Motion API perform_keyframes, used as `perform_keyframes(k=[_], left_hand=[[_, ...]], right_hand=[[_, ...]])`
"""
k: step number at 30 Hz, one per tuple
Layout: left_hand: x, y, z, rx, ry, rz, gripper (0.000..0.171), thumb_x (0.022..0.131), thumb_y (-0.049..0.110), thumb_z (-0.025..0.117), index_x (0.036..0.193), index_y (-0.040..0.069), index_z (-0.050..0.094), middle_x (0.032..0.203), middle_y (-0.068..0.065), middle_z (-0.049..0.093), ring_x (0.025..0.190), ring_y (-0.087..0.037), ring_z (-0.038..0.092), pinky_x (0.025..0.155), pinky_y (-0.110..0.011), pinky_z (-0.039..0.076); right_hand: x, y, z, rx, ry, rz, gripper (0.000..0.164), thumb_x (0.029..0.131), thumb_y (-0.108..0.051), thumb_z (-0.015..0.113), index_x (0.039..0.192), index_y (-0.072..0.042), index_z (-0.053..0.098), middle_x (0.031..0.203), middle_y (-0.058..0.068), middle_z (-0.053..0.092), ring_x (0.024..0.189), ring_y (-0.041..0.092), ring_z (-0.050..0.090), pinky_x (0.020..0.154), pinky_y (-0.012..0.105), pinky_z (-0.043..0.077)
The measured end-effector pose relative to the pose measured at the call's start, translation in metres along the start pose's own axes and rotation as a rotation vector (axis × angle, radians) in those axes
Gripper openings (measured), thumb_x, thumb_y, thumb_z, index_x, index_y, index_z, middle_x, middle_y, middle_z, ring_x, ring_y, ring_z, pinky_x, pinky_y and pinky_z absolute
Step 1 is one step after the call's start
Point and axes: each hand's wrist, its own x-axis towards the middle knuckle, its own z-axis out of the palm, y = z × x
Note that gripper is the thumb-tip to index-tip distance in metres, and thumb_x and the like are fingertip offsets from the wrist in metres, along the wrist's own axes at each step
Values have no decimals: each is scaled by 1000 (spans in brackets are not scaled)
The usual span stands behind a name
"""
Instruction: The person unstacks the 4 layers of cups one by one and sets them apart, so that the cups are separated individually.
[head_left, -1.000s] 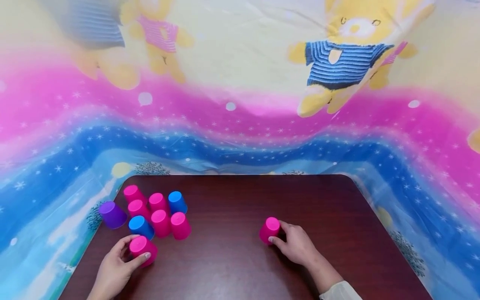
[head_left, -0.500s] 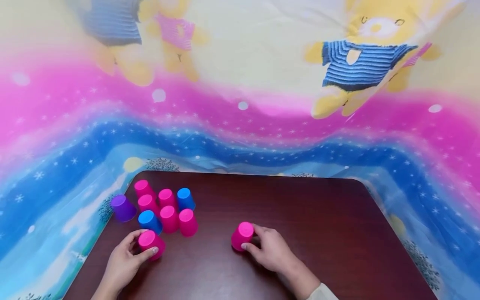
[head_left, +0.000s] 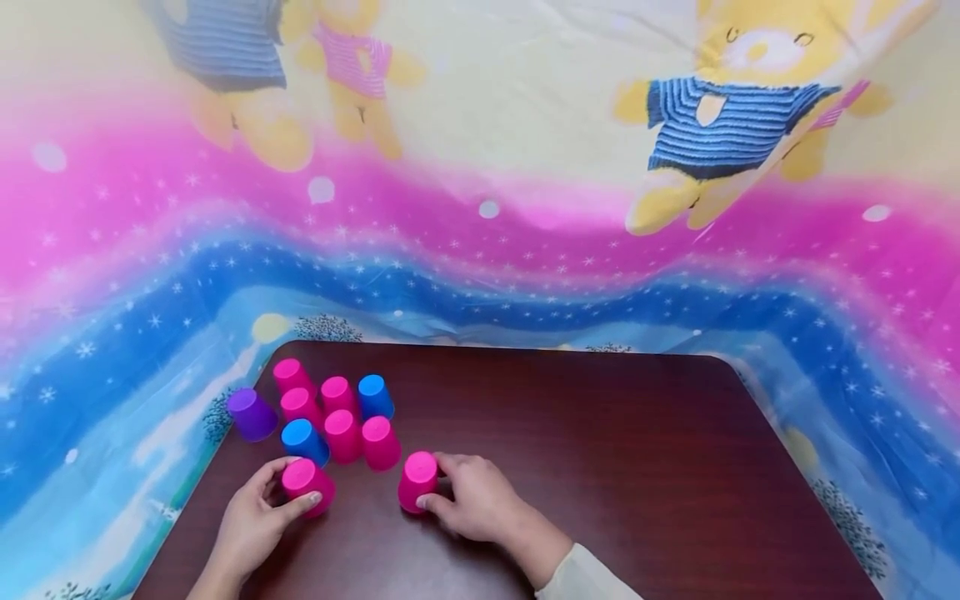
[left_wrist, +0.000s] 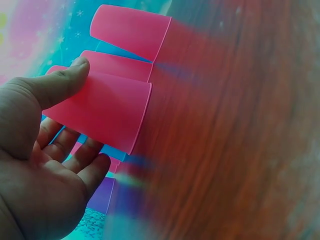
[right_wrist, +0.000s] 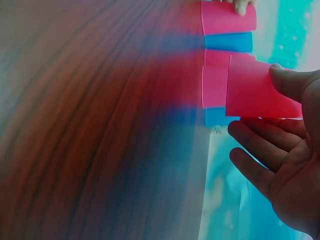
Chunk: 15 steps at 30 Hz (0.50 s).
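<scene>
My left hand (head_left: 251, 518) grips an upside-down pink cup (head_left: 307, 485) at the front of a cup group, thumb on the near side. In the left wrist view the thumb lies along that cup's wall. To its right, my right hand (head_left: 483, 500) holds another upside-down pink cup (head_left: 417, 483) between thumb and fingers, with a gap between the two held cups. In the right wrist view this cup (right_wrist: 255, 90) hides part of the cups behind it. Just behind the left hand's cup stands a blue cup (head_left: 304, 442).
Several more pink cups (head_left: 381, 443) stand upside down behind the hands. A second blue cup (head_left: 376, 397) is at the group's back right, and a purple cup (head_left: 252, 415) at its left near the table edge. The dark brown table (head_left: 600, 450) meets a patterned cloth backdrop (head_left: 525, 250).
My right hand has brought its pink cup leftward across the table toward the group. The left hand keeps its hold on its cup. The head view has shifted slightly.
</scene>
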Motion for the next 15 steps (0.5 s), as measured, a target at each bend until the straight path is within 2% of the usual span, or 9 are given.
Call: perform_keyframes(k=[8,15], left_hand=[[-1,-4,5,-32,1,4,81,81,46,89,143,9,52,137,-20,62,124,-38,60,93,-45,59],[1,-2,0,-43,6,-4,81,81,43,89,144,10,51,140,-21,60,126,-42,58,91,-45,60]], right_hand=[[17,-17,18,-11,-54,-28,58,93,-51,73,139,-16,64,123,-7,72,108,9,69,94,31,55],[35,-37,32,-77,-70,-44,61,93,-53,72,140,-16,62,126,-6,71,112,12,68,97,31,55]])
